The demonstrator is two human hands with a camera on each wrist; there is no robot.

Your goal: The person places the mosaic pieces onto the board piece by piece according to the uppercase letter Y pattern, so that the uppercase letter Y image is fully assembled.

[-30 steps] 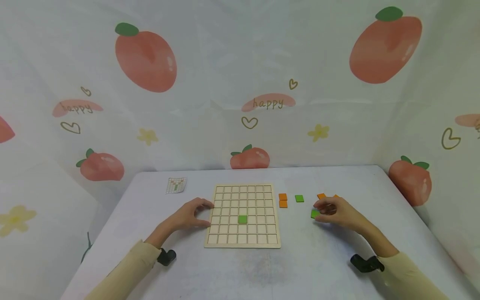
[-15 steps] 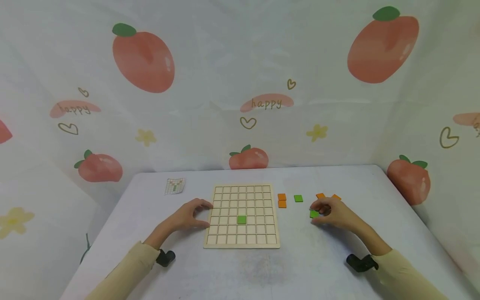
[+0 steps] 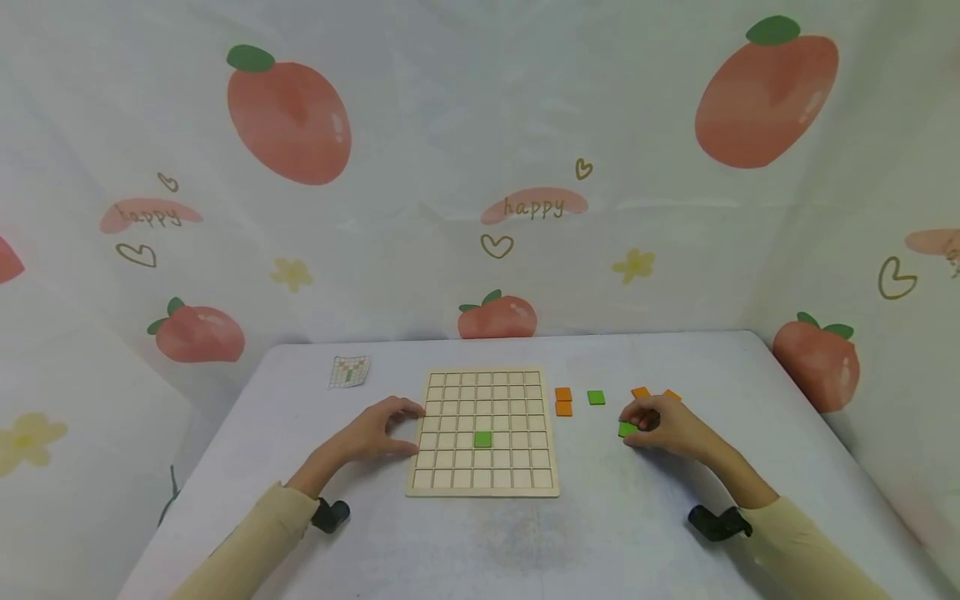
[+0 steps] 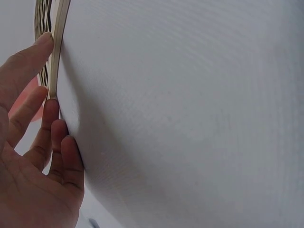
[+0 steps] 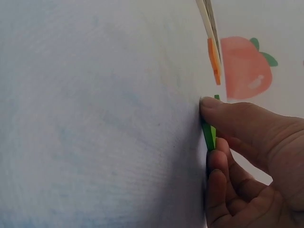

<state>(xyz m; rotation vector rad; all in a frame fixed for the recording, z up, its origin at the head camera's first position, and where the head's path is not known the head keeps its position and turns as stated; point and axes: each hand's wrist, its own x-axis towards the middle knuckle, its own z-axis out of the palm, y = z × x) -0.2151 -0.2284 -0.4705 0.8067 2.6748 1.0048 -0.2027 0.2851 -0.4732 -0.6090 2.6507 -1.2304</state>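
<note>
A wooden grid board point(image 3: 520, 422) lies mid-table with one green tile point(image 3: 483, 439) in a cell below its centre. My left hand point(image 3: 378, 432) rests at the board's left edge, thumb and fingertips apart; in the left wrist view the thumb and index fingertips touch the rim point(image 4: 59, 42). To the right of the board, my right hand point(image 3: 667, 429) pinches another green tile point(image 5: 209, 134) at the table surface, thumb on one side and fingers on the other. The fingers hide part of that tile.
Two orange tiles point(image 3: 563, 401) lie side by side near the board's right edge, with a green tile point(image 3: 596, 397) beyond them. More orange tiles point(image 3: 641, 392) lie behind my right hand. A small paper with a coloured grid pattern point(image 3: 349, 372) is at the back left.
My right hand has shifted slightly left and its thumb and fingers have come round the green tile. My left hand stays at the board's edge.
</note>
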